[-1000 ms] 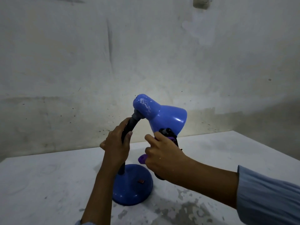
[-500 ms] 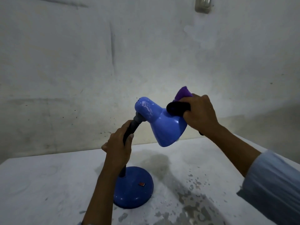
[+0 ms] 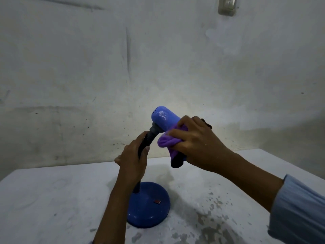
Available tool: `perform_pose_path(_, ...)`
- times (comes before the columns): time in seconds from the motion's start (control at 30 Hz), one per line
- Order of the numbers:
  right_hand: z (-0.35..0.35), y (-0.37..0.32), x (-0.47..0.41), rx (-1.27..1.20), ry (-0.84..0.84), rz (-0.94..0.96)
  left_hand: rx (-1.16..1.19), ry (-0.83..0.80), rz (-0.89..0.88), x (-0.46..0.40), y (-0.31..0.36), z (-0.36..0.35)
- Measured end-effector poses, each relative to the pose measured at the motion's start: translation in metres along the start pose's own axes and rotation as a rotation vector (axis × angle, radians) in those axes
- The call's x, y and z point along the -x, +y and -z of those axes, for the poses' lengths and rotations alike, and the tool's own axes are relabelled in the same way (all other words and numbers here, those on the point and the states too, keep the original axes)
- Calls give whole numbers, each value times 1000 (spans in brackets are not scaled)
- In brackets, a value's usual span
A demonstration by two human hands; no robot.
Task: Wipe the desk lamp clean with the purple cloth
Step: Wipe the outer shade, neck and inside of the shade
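A blue desk lamp (image 3: 147,205) stands on the pale, scuffed bench (image 3: 52,199), about midway between the left and right edges and toward the near edge. Its round base (image 3: 149,213) sits flat on the bench top, with a small red switch (image 3: 157,201) on its upper face. A dark flexible neck (image 3: 151,136) rises from the base and bends rightward into the blue shade (image 3: 162,118), which tilts away toward the back wall.

The left hand (image 3: 132,159) grips the neck, fingers and thumb wrapped round it just below the grey collar where the shade joins. The forearm hides the lower stretch of the neck.

The right hand (image 3: 195,140) holds the purple cloth (image 3: 168,141) bunched up, fingers curled over it, and presses it against the near side of the shade, covering most of the wider end. A dark part of the cloth hangs down below the hand, clear of the bench. The light blue sleeve (image 3: 299,212) of that arm shows over the bench's right edge.

Grey patches where the surface has worn away mark the bench near its front right corner. A switch plate (image 3: 226,6) is fixed high on the stained wall (image 3: 70,67) behind the bench.
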State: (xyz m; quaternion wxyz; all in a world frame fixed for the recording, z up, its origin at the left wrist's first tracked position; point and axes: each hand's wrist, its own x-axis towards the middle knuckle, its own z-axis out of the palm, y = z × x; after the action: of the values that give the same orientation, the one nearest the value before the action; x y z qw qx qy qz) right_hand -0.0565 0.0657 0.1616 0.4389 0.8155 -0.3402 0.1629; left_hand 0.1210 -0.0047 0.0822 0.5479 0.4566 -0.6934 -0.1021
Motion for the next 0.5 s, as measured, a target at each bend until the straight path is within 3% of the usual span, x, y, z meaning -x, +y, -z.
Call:
perform_pose_path(0.13, 4, 5, -21, 51, 33, -34, -5, 2, 1, -1, 1, 1)
perform_pose_path(0.37, 4, 24, -49, -172, 178, -511, 7, 1, -24, 0, 1, 1)
perform_pose_path(0.5, -6, 5, -41, -7, 242, -302, 12, 3, -7, 0, 3, 1)
